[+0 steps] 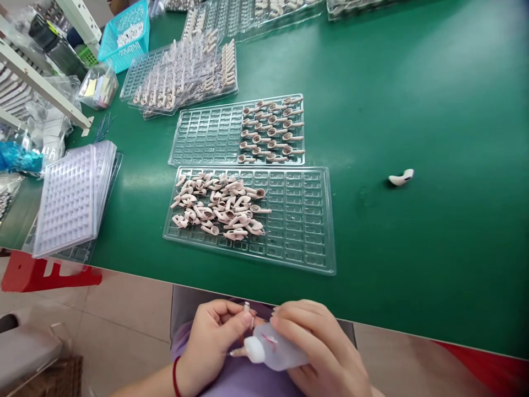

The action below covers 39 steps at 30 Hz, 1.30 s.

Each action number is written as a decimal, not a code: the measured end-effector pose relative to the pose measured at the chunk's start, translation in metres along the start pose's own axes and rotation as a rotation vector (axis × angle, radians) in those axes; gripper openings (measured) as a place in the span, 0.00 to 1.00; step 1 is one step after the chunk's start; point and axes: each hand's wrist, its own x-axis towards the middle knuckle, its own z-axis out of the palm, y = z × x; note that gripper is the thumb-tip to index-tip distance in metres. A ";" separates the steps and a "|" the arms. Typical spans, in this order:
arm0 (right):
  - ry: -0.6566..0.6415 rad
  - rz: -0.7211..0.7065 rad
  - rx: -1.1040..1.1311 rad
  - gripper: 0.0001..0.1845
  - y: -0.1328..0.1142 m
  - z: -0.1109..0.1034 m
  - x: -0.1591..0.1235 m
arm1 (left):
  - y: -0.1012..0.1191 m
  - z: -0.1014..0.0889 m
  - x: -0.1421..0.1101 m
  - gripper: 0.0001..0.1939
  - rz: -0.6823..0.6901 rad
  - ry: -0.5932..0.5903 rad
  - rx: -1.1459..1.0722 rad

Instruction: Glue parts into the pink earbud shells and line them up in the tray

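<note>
My left hand [210, 339] is closed at the table's front edge, pinching a small white earphone shell [247, 307] whose end pokes up past the thumb. A translucent squeeze bottle [279, 346] with a white cap lies tilted in my right hand [324, 344], fingers wrapped round it. Its thin nozzle points left, below the shell and close to my left palm. Beyond my hands, a clear tray [306, 215] carries a loose heap of earphone shells [225, 207] on its left half. Behind it, another clear tray [206, 135] has shells in rows at its right end.
One white earphone shell [401, 177] lies alone on the green table [433, 248] at right. Stacked white trays [66, 204] sit at left. Farther back are filled trays [177, 77], a blue basket [124, 36] and a clear box [98, 85] beside a metal post.
</note>
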 end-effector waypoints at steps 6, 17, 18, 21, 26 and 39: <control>-0.012 -0.006 -0.037 0.16 0.001 0.002 0.000 | -0.004 0.002 0.004 0.20 0.053 0.022 0.030; -0.020 -0.027 -0.073 0.14 0.000 0.004 0.001 | -0.001 0.005 0.004 0.21 0.092 0.064 0.057; -0.020 -0.028 -0.076 0.14 0.000 0.004 0.002 | -0.001 0.005 0.004 0.21 0.094 0.063 0.052; -0.017 -0.027 -0.075 0.14 0.001 0.004 0.002 | 0.000 0.006 0.003 0.20 0.099 0.065 0.039; -0.020 -0.027 -0.073 0.14 0.000 0.004 0.000 | -0.002 0.006 0.004 0.17 0.118 0.072 0.020; -0.031 0.266 0.131 0.13 0.010 -0.026 0.020 | 0.042 -0.008 -0.008 0.06 0.481 -0.063 0.556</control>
